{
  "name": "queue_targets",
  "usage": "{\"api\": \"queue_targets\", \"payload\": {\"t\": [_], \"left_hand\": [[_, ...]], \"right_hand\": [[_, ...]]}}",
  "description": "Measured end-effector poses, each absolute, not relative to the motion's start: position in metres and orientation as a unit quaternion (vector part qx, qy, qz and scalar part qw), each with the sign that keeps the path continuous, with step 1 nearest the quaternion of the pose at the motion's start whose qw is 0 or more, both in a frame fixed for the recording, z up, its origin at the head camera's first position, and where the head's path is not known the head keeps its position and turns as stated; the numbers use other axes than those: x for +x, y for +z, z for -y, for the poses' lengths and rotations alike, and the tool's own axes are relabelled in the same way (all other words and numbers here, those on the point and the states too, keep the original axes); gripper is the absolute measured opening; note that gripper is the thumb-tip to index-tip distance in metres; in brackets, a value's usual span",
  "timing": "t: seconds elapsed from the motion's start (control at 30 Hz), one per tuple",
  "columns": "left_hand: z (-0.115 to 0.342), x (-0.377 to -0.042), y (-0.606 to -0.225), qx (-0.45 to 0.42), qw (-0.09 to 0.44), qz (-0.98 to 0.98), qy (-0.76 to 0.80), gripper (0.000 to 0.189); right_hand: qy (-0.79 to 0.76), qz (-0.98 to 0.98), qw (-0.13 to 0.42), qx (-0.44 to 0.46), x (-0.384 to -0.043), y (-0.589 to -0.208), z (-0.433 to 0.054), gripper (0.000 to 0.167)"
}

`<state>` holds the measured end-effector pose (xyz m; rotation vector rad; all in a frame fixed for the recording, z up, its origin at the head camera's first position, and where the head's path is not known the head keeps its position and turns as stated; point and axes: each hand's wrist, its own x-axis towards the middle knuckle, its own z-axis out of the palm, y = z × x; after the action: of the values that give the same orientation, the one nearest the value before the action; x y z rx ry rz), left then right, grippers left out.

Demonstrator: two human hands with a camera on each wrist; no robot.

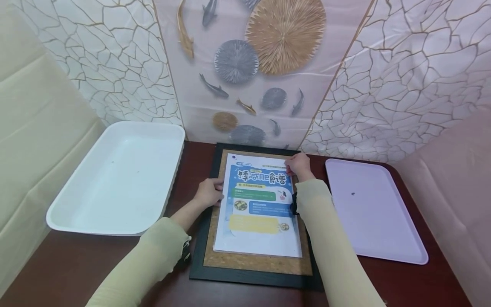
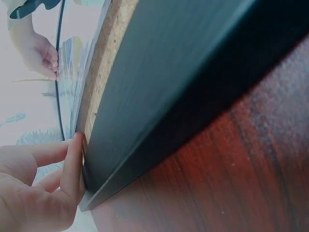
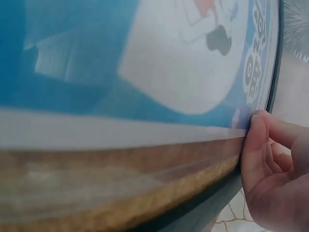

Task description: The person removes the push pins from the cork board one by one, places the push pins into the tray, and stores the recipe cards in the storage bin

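Note:
A laminated poster (image 1: 245,238) lies flat on a cork board (image 1: 230,259) with a black frame (image 1: 253,276). A purple pushpin (image 1: 234,157) sits at the poster's upper left corner. At its upper right corner my right hand (image 1: 299,165) brings thumb and finger together and pinches what looks like another pushpin, mostly hidden by the fingertips. A faint purple spot shows beside them in the right wrist view. My left hand (image 1: 208,192) touches the poster's left edge with its fingertips. In the left wrist view those fingers (image 2: 75,150) reach straight toward the edge.
On the left stands a deep white tray (image 1: 115,183). A shallow lilac tray (image 1: 377,213) lies on the right, with a small dark thing (image 1: 353,194) on it. Patterned cloth (image 1: 238,106) hangs behind the dark wooden table (image 1: 92,256), close to the frame's far edge.

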<state>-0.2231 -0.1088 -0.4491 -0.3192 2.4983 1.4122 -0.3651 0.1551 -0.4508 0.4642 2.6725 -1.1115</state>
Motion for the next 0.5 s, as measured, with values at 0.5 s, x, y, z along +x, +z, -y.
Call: {"api": "queue_targets", "payload": {"t": [0.5], "left_hand": [[0.1081, -0.2245, -0.449, -0.109, 0.122, -0.866, 0.473, 0.055]], "right_hand": [[-0.336, -0.916, 0.16, 0.151, -0.3691, -0.4438, -0.154, 0.019]]}}
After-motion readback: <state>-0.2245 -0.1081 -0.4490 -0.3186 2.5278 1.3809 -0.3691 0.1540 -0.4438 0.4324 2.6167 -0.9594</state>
